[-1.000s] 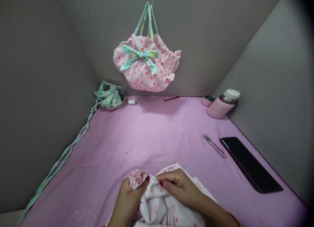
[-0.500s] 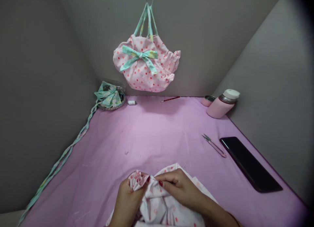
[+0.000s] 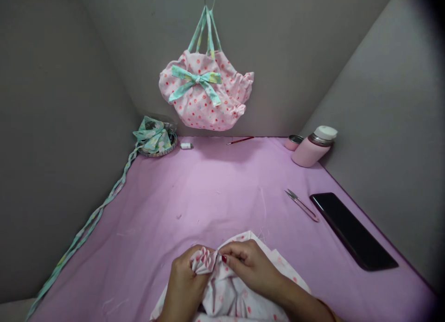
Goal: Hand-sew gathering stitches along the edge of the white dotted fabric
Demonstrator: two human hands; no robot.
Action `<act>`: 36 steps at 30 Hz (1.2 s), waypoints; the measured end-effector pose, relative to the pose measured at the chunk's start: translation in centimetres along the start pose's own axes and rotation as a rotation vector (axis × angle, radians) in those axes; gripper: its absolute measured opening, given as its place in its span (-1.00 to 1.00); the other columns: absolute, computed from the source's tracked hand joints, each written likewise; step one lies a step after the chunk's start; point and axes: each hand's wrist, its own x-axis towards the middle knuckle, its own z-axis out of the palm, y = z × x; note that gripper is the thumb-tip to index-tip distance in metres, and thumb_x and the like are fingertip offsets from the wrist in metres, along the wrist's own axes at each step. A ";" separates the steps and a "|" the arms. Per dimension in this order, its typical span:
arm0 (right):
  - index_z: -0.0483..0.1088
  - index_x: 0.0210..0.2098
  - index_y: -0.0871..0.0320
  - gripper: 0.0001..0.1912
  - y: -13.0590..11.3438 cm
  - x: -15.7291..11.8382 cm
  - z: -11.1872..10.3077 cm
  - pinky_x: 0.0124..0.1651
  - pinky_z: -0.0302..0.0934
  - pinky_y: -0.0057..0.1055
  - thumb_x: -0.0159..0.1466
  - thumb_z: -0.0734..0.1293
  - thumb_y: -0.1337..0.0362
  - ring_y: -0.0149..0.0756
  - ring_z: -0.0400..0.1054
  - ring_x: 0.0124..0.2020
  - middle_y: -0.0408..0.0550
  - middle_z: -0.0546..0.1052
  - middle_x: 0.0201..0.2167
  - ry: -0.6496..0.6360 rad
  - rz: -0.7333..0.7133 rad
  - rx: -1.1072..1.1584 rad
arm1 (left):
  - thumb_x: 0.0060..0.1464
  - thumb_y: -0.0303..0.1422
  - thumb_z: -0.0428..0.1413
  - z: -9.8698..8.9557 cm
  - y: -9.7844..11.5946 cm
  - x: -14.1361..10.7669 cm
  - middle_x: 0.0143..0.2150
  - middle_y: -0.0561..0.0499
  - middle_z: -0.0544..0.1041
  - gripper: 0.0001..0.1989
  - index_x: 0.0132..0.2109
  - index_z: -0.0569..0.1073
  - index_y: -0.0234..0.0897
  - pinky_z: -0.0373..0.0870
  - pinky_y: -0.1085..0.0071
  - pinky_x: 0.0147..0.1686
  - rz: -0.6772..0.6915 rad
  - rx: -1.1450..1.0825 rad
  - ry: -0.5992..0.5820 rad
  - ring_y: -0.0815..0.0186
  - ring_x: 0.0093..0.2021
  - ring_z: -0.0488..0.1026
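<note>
White fabric with pink and red dots (image 3: 250,306) lies bunched at the near edge of the table. My left hand (image 3: 187,275) is closed around a gathered part of it, and a ruffled edge (image 3: 203,261) sticks out above the thumb. Close beside it, my right hand (image 3: 248,264) pinches the cloth at the gathers with thumb and forefinger, its red thumbnail showing. Whether a needle sits between those fingertips is too small to make out.
Thread snips (image 3: 301,205) and a black phone (image 3: 352,231) lie at right. Behind stand a pink flask (image 3: 311,150) and its cup (image 3: 293,142). A dotted bag (image 3: 205,97) hangs on the back wall. A basket (image 3: 163,151) with green fabric, a thread spool (image 3: 186,146) and a pencil (image 3: 240,140) sit at the back.
My left hand has turned a little, bringing the ruffled edge slightly right and down. My right hand stays pinched at the gathers. The whole view has shifted very slightly.
</note>
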 end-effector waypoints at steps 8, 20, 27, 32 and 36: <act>0.51 -0.31 0.21 -0.76 0.1 -0.1 0.1 -0.42 0.14 -0.54 0.19 0.20 0.42 -0.40 0.32 -0.50 -0.12 0.50 -0.53 0.033 0.030 0.058 | -0.13 -0.34 0.15 0.6 -0.3 0.6 -0.59 0.06 0.36 -0.83 -0.55 0.37 -0.32 0.24 0.47 -0.52 -0.295 -0.216 0.132 0.36 -0.54 0.27; 0.52 -0.20 0.14 -0.74 -0.3 0.0 -0.4 -0.27 0.24 -0.48 0.22 0.21 0.39 -0.31 0.42 -0.34 -0.08 0.57 -0.38 -0.028 0.015 0.191 | -0.11 -0.35 0.18 0.5 0.5 0.4 -0.55 0.09 0.37 -0.83 -0.47 0.34 -0.32 0.22 0.50 -0.49 -0.432 -0.672 0.007 0.40 -0.53 0.29; 0.51 -0.17 0.12 -0.74 -0.5 0.2 -0.7 -0.24 0.25 -0.47 0.23 0.23 0.38 -0.31 0.44 -0.30 -0.06 0.58 -0.32 -0.042 -0.011 0.224 | -0.16 -0.34 0.22 0.3 1.2 0.3 -0.55 0.08 0.39 -0.81 -0.47 0.37 -0.34 0.24 0.50 -0.49 -0.488 -0.781 -0.054 0.41 -0.54 0.32; 0.51 -0.17 0.12 -0.75 -0.3 0.1 -0.7 -0.26 0.25 -0.47 0.23 0.23 0.37 -0.32 0.44 -0.31 -0.06 0.58 -0.32 -0.049 -0.022 0.207 | -0.15 -0.33 0.23 0.2 0.8 0.5 -0.57 0.10 0.38 -0.80 -0.48 0.38 -0.34 0.24 0.51 -0.51 -0.519 -0.816 -0.095 0.44 -0.56 0.31; 0.51 -0.17 0.13 -0.75 -0.3 0.2 -0.8 -0.26 0.25 -0.47 0.23 0.24 0.38 -0.32 0.44 -0.32 -0.05 0.58 -0.34 -0.058 -0.020 0.196 | -0.11 -0.34 0.21 0.1 0.7 0.4 -0.57 0.09 0.39 -0.82 -0.47 0.38 -0.34 0.23 0.51 -0.51 -0.510 -0.838 -0.120 0.43 -0.55 0.31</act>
